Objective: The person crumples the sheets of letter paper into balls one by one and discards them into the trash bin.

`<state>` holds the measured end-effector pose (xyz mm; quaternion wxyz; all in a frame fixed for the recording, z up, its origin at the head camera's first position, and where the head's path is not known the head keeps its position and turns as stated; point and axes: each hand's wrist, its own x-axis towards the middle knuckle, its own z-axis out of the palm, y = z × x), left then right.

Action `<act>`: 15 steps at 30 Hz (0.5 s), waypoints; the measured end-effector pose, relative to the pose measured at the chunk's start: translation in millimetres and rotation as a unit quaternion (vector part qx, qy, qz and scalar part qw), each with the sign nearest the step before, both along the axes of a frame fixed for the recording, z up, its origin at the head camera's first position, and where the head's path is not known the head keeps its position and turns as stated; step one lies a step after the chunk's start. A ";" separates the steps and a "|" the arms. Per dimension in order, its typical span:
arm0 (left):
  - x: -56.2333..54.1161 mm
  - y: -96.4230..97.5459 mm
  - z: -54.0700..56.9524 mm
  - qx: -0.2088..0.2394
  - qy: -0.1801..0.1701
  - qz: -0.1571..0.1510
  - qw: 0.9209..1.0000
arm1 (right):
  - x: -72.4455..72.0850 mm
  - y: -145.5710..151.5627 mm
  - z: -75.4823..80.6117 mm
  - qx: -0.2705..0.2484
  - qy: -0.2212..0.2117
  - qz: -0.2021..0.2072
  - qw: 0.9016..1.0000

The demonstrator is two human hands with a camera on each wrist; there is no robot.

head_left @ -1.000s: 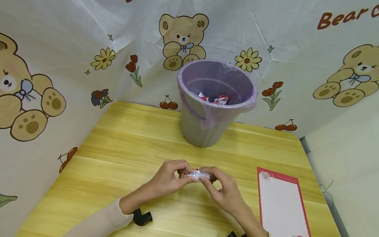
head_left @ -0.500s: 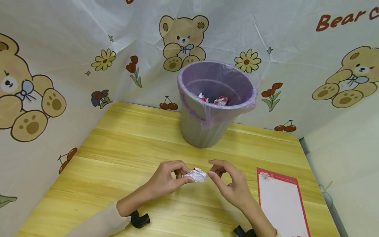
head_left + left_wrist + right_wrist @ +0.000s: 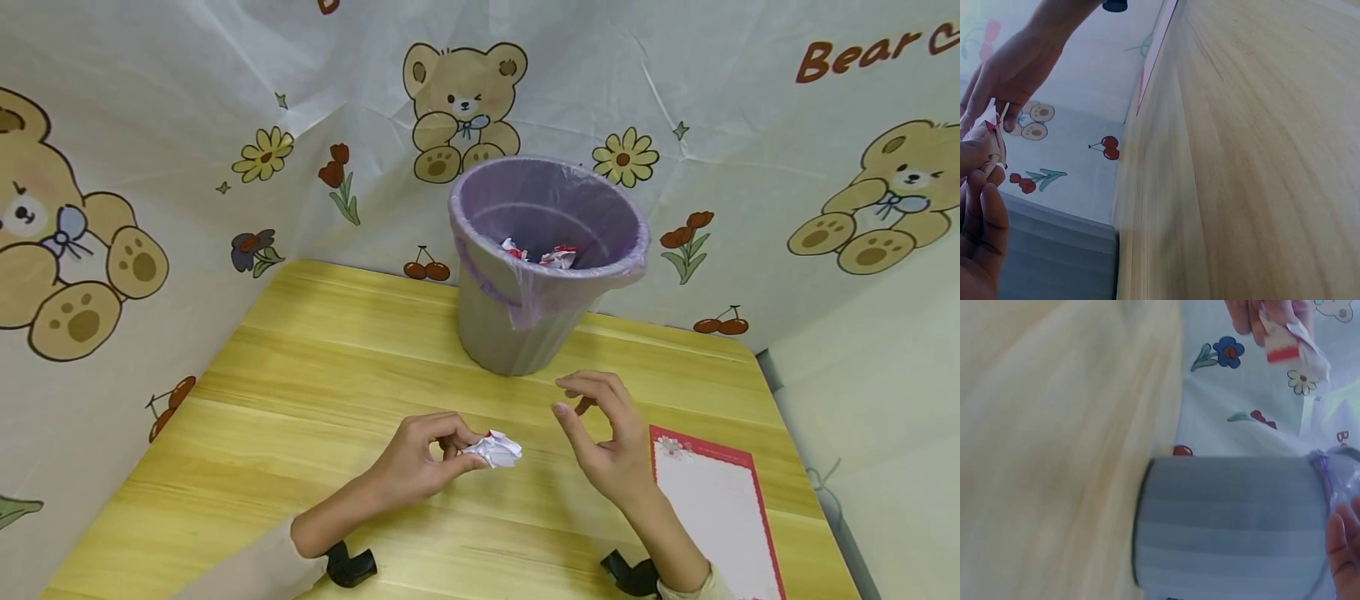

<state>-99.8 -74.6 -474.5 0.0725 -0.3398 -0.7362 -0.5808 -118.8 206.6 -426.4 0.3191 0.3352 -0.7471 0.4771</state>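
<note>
My left hand point(image 3: 420, 458) pinches a crumpled white-and-red paper ball point(image 3: 497, 450) just above the yellow wooden table point(image 3: 315, 367). The left wrist view shows the same paper ball point(image 3: 994, 140) at my fingertips, and in the right wrist view the paper ball point(image 3: 1288, 340) is at the top. My right hand point(image 3: 600, 433) hovers to the right of the ball with loosely curled fingers, holding nothing. Behind them stands a grey bin point(image 3: 517, 325) with a purple liner point(image 3: 551, 208), holding crumpled paper scraps point(image 3: 547, 252).
A white card with a red border point(image 3: 712, 517) lies on the table at the right. Bear-print sheets point(image 3: 187, 125) wall in the table on the left, back and right. The grey bin point(image 3: 1229, 525) fills the right wrist view.
My right hand let go of the paper ball and drew away to the right and up. The left hand keeps holding the ball, shifted slightly toward me.
</note>
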 end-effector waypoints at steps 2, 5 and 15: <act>0.0 -0.3 -0.4 0.003 0.002 0.000 1.000 | -4.5 3.3 5.6 -0.006 0.002 -0.014 1.000; 0.2 -0.4 -1.2 0.007 0.003 -0.002 1.000 | -11.7 8.6 13.6 -0.016 0.002 -0.028 0.999; 2.9 -1.7 -4.0 0.010 0.007 -0.001 1.000 | -24.2 16.6 34.5 -0.043 -0.001 -0.047 0.998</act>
